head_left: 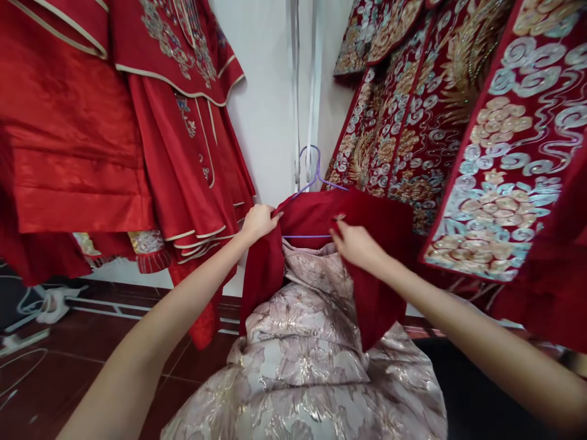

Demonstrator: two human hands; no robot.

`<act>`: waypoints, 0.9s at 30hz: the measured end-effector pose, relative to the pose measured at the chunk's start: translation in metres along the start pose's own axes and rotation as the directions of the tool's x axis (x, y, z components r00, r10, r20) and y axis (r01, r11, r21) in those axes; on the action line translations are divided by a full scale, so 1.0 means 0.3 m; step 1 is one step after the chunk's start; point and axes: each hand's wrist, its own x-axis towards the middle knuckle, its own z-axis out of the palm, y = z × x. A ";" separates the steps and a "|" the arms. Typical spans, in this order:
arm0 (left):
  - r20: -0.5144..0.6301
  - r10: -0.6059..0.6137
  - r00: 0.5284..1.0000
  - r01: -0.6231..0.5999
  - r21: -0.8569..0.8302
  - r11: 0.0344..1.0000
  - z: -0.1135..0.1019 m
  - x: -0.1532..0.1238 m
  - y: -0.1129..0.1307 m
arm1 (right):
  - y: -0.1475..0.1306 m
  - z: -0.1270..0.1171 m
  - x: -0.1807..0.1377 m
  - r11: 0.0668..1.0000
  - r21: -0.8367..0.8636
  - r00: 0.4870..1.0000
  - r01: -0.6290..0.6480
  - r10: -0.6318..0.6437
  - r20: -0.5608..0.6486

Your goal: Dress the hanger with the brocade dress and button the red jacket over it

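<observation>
My left hand is closed on the left edge of a dark red garment that hangs over a purple wire hanger. My right hand pinches the same red cloth at its right front edge. Both arms reach forward at chest height. Below the red cloth lies a pale pink brocade fabric with shiny floral pattern, spreading down toward me. The hanger's hook points up in front of the white wall.
Red embroidered garments hang at the left. Heavily embroidered red robes with gold and silver patterns hang at the right. A white wall with cords stands behind. Dark red floor tiles and white cables lie at lower left.
</observation>
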 end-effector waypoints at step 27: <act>-0.134 -0.075 0.988 -0.099 -0.930 0.353 0.259 -0.122 0.193 | 0.105 0.090 0.014 0.758 0.598 0.963 0.260 -0.160 -0.216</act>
